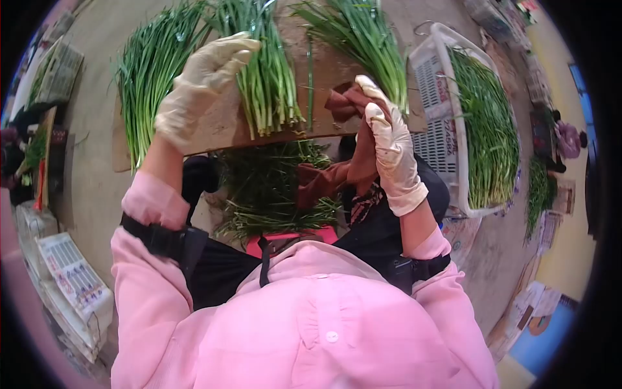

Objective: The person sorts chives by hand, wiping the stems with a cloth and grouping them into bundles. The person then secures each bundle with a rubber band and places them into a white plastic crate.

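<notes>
- Our gloved left hand (201, 84) lay with fingers bent against the middle chive bunch (269, 78) near the board's (220, 129) near edge; we could not tell whether it gripped.
- Our right hand (392, 152) clutched a brown cloth (324, 181) at the board's near right edge.

I see a brown wooden board (324, 65) across the upper centre of the frame. Three bunches of long green chives lie on it: a left bunch (148, 74), a middle bunch (269, 78) and a right bunch (366, 39). Below, on the grey concrete floor (91, 162), lie green trimmings (272, 191). A white plastic crate (429, 81) stands at the right.
</notes>
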Available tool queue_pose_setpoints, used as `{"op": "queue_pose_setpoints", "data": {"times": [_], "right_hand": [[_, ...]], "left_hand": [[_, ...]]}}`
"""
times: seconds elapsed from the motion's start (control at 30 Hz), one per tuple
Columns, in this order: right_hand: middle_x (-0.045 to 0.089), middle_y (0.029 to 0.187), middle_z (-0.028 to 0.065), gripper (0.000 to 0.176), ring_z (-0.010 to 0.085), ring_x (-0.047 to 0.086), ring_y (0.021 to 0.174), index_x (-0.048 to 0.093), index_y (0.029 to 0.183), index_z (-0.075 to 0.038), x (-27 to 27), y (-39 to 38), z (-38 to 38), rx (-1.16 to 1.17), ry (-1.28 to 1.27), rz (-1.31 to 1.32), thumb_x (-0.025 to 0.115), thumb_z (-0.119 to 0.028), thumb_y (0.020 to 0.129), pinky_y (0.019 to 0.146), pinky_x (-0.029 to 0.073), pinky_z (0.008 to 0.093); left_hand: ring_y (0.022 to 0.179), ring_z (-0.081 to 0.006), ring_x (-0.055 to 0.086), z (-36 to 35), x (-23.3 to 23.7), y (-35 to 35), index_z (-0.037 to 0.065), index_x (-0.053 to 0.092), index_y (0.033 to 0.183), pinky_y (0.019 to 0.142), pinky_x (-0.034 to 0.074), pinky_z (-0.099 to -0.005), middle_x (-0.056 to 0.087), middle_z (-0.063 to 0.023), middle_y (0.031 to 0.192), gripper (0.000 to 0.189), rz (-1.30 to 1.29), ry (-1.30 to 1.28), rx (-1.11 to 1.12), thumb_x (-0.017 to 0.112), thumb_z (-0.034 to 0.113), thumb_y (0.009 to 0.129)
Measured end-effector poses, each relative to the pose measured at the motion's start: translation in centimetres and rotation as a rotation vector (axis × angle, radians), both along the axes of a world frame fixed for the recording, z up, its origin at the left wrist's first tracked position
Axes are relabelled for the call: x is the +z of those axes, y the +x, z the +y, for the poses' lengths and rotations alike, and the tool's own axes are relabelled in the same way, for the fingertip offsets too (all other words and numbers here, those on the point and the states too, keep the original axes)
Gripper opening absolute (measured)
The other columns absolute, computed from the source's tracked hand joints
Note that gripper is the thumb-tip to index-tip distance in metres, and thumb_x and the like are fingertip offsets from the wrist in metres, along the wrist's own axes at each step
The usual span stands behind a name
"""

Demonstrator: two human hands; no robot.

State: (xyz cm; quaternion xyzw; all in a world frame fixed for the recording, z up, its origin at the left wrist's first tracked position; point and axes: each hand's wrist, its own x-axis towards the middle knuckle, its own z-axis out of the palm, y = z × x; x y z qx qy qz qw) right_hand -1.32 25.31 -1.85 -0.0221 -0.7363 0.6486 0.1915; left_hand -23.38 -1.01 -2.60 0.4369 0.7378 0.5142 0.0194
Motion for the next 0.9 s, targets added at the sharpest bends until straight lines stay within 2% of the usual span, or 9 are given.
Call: {"op": "queue_pose_setpoints", "data": {"times": [0.13, 0.23, 0.3, 0.37, 0.5, 0.57, 0.67, 0.77, 0.9], "right_hand": [[0.057, 0.138, 0.0150, 0.048, 0.0303, 0.052, 0.130, 0.053, 0.139, -0.003, 1.1, -6.7, -3.1, 0.067, 0.609, 0.186, 0.061, -0.004, 0.092, 0.112, 0.039, 0.0355], [0.055, 0.140, 0.0111, 0.052, 0.0298, 0.066, 0.110, 0.054, 0.138, -0.009, -3.1, -10.0, -6.3, 0.061, 0.876, 0.219, 0.063, -0.005, 0.087, 0.087, 0.057, 0.0395], [0.057, 0.134, 0.0056, 0.054, 0.0224, 0.068, 0.080, 0.050, 0.141, -0.011, -4.2, -8.3, -8.1, 0.200, 1.373, -0.147, 0.054, -0.007, 0.087, 0.059, 0.057, 0.0409], [0.061, 0.125, 0.0032, 0.053, 0.0211, 0.068, 0.075, 0.050, 0.140, -0.011, -3.0, -5.7, -7.2, 0.331, 1.366, -0.136, 0.054, -0.007, 0.087, 0.056, 0.056, 0.0377], [0.066, 0.114, 0.0002, 0.034, 0.0206, 0.069, 0.078, 0.064, 0.123, -0.012, -0.8, -1.0, -4.5, 0.497, 1.058, -0.328, 0.058, -0.012, 0.090, 0.058, 0.057, 0.0380], [0.067, 0.122, 0.0086, 0.035, 0.0248, 0.069, 0.101, 0.068, 0.122, -0.012, -0.5, -0.3, -3.1, 0.237, 0.824, -0.215, 0.062, -0.002, 0.088, 0.077, 0.059, 0.0351], [0.067, 0.122, 0.0127, 0.044, 0.0261, 0.065, 0.111, 0.065, 0.126, -0.008, 2.2, -2.7, -1.1, 0.092, 0.741, -0.050, 0.065, 0.004, 0.084, 0.088, 0.056, 0.0332], [0.066, 0.124, 0.0113, 0.041, 0.0263, 0.064, 0.114, 0.065, 0.125, -0.010, 0.7, -7.2, -2.5, -0.004, 0.696, 0.098, 0.065, -0.001, 0.085, 0.089, 0.055, 0.0353], [0.068, 0.109, 0.0111, 0.026, 0.0273, 0.067, 0.097, 0.066, 0.114, -0.012, -3.3, -8.2, -6.4, 0.165, 0.732, -0.182, 0.066, -0.017, 0.088, 0.076, 0.055, 0.0400]], "left_hand": [[0.146, -0.0320, 0.033, 2.1, -1.5, 0.1, 0.022, 0.053, 0.143, 0.121, 0.019, -0.0455, 0.044, -0.0075, 0.154, 0.044, 0.375, -0.460, 0.111, 0.051, 0.028, 0.100], [0.151, -0.0314, 0.023, 3.9, -3.7, -1.7, 0.031, 0.041, 0.151, 0.121, 0.015, -0.0525, 0.029, 0.0001, 0.163, 0.057, 0.487, -0.665, 0.051, 0.050, 0.027, 0.095], [0.151, -0.0330, 0.020, 4.0, -5.1, -1.7, 0.032, 0.042, 0.150, 0.121, 0.014, -0.0549, 0.027, -0.0009, 0.163, 0.051, 0.451, -0.817, 0.031, 0.045, 0.034, 0.099], [0.151, -0.0343, 0.020, 3.9, -5.7, -2.2, 0.034, 0.041, 0.150, 0.121, 0.015, -0.0549, 0.028, -0.0035, 0.163, 0.049, 0.468, -0.795, 0.012, 0.037, 0.046, 0.103], [0.151, -0.0337, 0.021, 4.1, -5.9, -2.2, 0.034, 0.041, 0.150, 0.121, 0.015, -0.0529, 0.030, -0.0038, 0.162, 0.048, 0.449, -0.766, 0.024, 0.044, 0.039, 0.102], [0.151, -0.0339, 0.021, 4.3, -6.1, -2.3, 0.034, 0.042, 0.150, 0.121, 0.015, -0.0524, 0.030, -0.0042, 0.162, 0.049, 0.472, -0.756, 0.039, 0.046, 0.035, 0.102], [0.150, -0.0353, 0.022, 4.0, -6.0, -2.2, 0.033, 0.043, 0.150, 0.121, 0.014, -0.0525, 0.029, -0.0048, 0.162, 0.049, 0.458, -0.713, 0.021, 0.046, 0.031, 0.101], [0.150, -0.0354, 0.023, 4.2, -6.0, -2.4, 0.030, 0.042, 0.150, 0.120, 0.015, -0.0568, 0.031, -0.0050, 0.161, 0.049, 0.457, -0.706, 0.005, 0.046, 0.031, 0.101], [0.149, -0.0344, 0.025, 4.1, -5.3, -1.9, 0.029, 0.050, 0.145, 0.121, 0.019, -0.0536, 0.037, -0.0040, 0.158, 0.046, 0.360, -0.610, -0.008, 0.048, 0.026, 0.099]]}}
